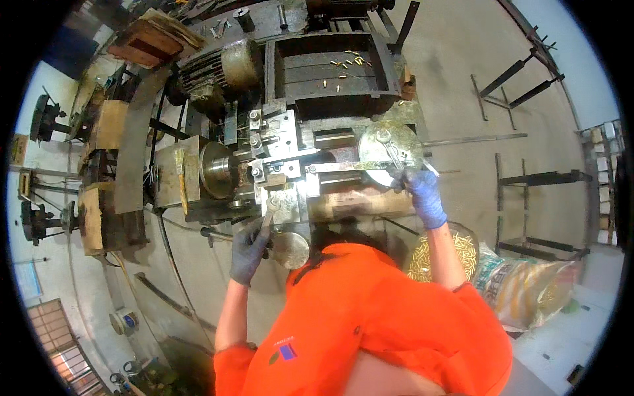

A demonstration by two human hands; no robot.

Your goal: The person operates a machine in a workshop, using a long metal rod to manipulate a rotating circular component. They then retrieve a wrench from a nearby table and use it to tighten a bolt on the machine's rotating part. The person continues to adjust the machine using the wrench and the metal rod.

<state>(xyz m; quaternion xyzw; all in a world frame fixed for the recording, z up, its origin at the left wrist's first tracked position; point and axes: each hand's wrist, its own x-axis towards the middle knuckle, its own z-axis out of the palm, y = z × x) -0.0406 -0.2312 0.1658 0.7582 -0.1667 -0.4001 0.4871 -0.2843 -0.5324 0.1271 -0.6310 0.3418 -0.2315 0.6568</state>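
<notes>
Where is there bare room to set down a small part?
Bare: the left end of the metal tray, between its left wall and the brass pieces; the floor between that tray and the black stand. Crowded: the bolted block near the wrench in the left hand, and the round plate, where another wrench lies near the right hand.

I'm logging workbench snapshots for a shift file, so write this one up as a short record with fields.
Left hand: dark glove, holding a wrench
Right hand: blue glove, at the handle of a second wrench; grip unclear
Between hands: bolted metal block
Far bin: loose brass-coloured pieces
Near right arm: pile of similar pieces, printed sack
Far left: motor, brush
</notes>
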